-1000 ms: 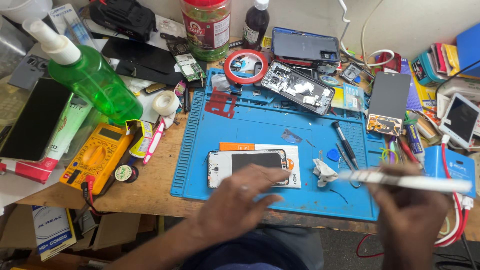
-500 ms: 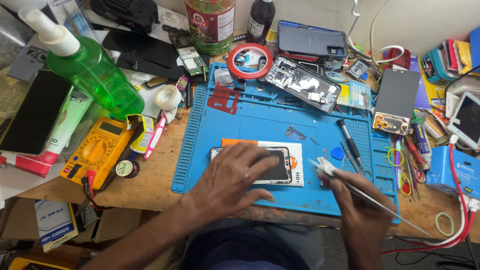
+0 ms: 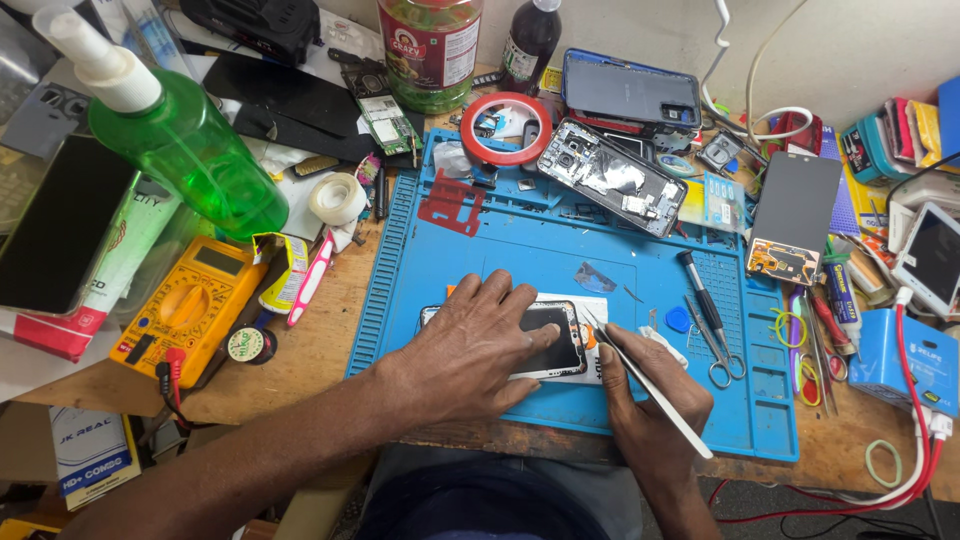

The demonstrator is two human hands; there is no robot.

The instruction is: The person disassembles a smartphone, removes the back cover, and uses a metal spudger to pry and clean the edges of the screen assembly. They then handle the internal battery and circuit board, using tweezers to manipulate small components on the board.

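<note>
A phone (image 3: 552,340) with a dark screen and pale frame lies on the blue repair mat (image 3: 540,250) near its front edge. My left hand (image 3: 470,350) lies flat on the phone and covers its left half. My right hand (image 3: 648,400) holds long metal tweezers (image 3: 640,385), whose tips touch the phone's right end. A scrap of white tissue (image 3: 662,340) lies just right of the phone.
An opened phone body (image 3: 610,185), red tape ring (image 3: 505,128), scissors (image 3: 712,350) and screwdriver (image 3: 700,290) lie on the mat. A green spray bottle (image 3: 180,150) and yellow multimeter (image 3: 190,305) stand left. Screens, cables and boxes crowd the right side.
My left hand has come down flat on the phone. My right hand swung the tweezers from a level hold at the right until their tips met the phone's right end.
</note>
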